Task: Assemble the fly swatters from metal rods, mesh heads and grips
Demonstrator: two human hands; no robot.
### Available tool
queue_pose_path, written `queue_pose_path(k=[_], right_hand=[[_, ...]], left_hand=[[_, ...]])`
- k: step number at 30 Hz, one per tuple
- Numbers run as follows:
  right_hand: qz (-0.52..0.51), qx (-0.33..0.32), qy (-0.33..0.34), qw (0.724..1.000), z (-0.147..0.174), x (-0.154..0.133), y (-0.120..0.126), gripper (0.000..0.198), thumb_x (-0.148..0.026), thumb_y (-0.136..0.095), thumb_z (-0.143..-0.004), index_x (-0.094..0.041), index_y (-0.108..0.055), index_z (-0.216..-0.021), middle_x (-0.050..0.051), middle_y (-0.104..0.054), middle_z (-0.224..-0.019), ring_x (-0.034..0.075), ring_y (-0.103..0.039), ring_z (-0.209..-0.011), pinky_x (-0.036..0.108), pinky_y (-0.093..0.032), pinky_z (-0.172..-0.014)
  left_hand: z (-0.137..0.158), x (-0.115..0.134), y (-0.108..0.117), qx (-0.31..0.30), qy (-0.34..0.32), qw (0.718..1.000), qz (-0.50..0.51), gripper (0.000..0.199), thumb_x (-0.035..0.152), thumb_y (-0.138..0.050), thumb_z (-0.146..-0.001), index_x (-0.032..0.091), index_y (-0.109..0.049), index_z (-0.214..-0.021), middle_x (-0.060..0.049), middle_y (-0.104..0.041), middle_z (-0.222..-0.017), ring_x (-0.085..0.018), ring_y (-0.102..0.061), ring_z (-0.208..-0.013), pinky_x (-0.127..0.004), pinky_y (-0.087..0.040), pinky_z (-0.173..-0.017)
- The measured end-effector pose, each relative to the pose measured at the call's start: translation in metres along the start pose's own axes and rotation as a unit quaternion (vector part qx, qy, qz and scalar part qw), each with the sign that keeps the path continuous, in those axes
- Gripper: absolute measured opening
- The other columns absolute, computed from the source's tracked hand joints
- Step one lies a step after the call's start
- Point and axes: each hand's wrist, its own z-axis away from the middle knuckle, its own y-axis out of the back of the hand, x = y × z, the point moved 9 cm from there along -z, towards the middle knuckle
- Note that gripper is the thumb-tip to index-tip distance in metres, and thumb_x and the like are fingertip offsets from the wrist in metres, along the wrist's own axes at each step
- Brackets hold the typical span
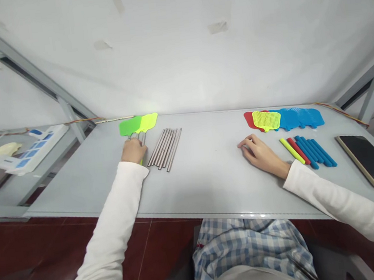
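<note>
1. White-sleeved right hand (pixel 255 150): loosely curled on grey tabletop (pixel 209 180), nothing held, beside yellow, red and blue tubes (pixel 307 152).
2. Left hand (pixel 134 151): over thin metal shafts (pixel 143 138); grip hidden from here, can't tell. I'd avoid nudging the silver metal rods (pixel 165 148).
3. Flat green plastic swatter head (pixel 130 126), yellow plastic swatter head (pixel 150 122): just beyond; mind the overlap.

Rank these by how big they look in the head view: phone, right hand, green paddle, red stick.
1. Phone, reaching the picture's edge
2. Right hand
3. Green paddle
4. Red stick
</note>
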Motion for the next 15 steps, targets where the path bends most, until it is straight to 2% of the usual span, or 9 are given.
queue_pose_path(k=[5, 7, 9, 11, 13, 15], right_hand=[[-0.014, 0.008, 0.01, 1.0, 0.0, 0.003, 0.0, 0.026, -0.023, -0.039, -0.096, -0.016, -0.061, -0.109, 0.013, -0.054, -0.103, 0.023, -0.058, -0.088, 0.041, -0.05, -0.084], [-0.027, 0.01, 0.009, 1.0, 0.0, 0.004, 0.0, 0.026, -0.025, -0.039, -0.096, -0.017, -0.061, -0.109, 0.013, -0.054, -0.103, 0.023, -0.058, -0.088, 0.042, -0.05, -0.085], [-0.052, 0.009, 0.007, 0.999, 0.001, 0.002, 0.001, 0.026, -0.027, -0.041, -0.096, -0.017, -0.062, -0.107, 0.013, -0.054, -0.103, 0.024, -0.058, -0.09, 0.043, -0.05, -0.086], [-0.102, 0.004, -0.005, 0.995, 0.0, -0.001, 0.002, 0.026, -0.033, -0.044, -0.096, -0.019, -0.063, -0.106, 0.013, -0.055, -0.105, 0.024, -0.059, -0.094, 0.044, -0.049, -0.089], [-0.199, -0.004, -0.043, 0.979, -0.002, -0.002, 0.002, 0.031, -0.042, -0.049, -0.094, -0.021, -0.061, -0.115, 0.012, -0.058, -0.113, 0.023, -0.06, -0.097, 0.043, -0.049, -0.09], [-0.34, -0.006, -0.099, 0.935, -0.006, -0.001, 0.003, 0.043, -0.052, -0.05, -0.092, -0.025, -0.055, -0.125, 0.011, -0.059, -0.125, 0.021, -0.062, -0.099, 0.041, -0.051, -0.089]], left_hand=[[0.003, 0.003, 0.01, -0.04, -0.011, 0.998, 0.046, 0.029, 0.028, -0.059, -0.073, 0.012, -0.064, -0.098, -0.015, -0.069, -0.103, -0.032, -0.062, -0.105, -0.039, -0.046, -0.094], [0.018, 0.014, 0.024, -0.027, -0.021, 0.996, 0.088, 0.03, 0.029, -0.059, -0.074, 0.012, -0.065, -0.098, -0.012, -0.069, -0.097, -0.029, -0.063, -0.098, -0.037, -0.047, -0.091], [0.041, 0.035, 0.039, -0.003, -0.051, 0.987, 0.154, 0.032, 0.029, -0.059, -0.075, 0.014, -0.067, -0.102, -0.009, -0.069, -0.094, -0.024, -0.063, -0.089, -0.033, -0.048, -0.086], [0.07, 0.07, 0.047, -0.006, -0.103, 0.963, 0.249, 0.034, 0.032, -0.06, -0.076, 0.017, -0.067, -0.106, -0.005, -0.066, -0.093, -0.018, -0.061, -0.079, -0.029, -0.048, -0.076], [0.102, 0.112, 0.044, -0.044, -0.156, 0.92, 0.358, 0.036, 0.035, -0.062, -0.077, 0.019, -0.067, -0.109, -0.003, -0.064, -0.092, -0.015, -0.059, -0.073, -0.026, -0.047, -0.068], [0.133, 0.157, 0.028, -0.119, -0.205, 0.861, 0.449, 0.035, 0.036, -0.064, -0.077, 0.018, -0.066, -0.107, -0.003, -0.062, -0.091, -0.013, -0.058, -0.072, -0.024, -0.046, -0.066]])
